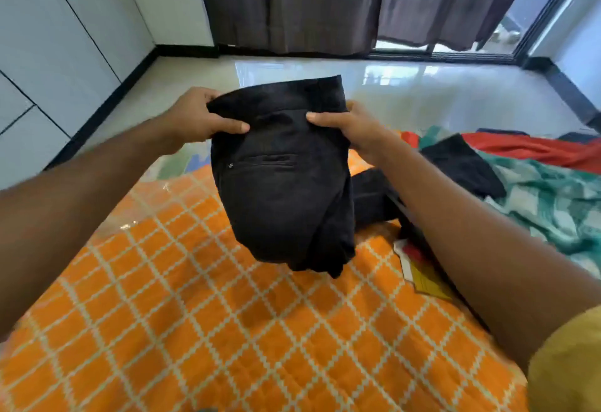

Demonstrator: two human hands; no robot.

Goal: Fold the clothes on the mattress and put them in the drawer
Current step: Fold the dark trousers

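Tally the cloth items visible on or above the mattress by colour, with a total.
Black: 3 (held trousers, one piece behind them, one further right)
Red: 1
Green patterned: 1
Total: 5
Both the left hand and the right hand grip the trousers.

No text, brand or number could be read anywhere. The folded black trousers (282, 184) carried only a tiny pale mark beside the back pocket, too small to make out.

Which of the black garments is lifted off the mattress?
The black trousers with the back pocket, gripped by both hands; the other black pieces lie on the bedding.
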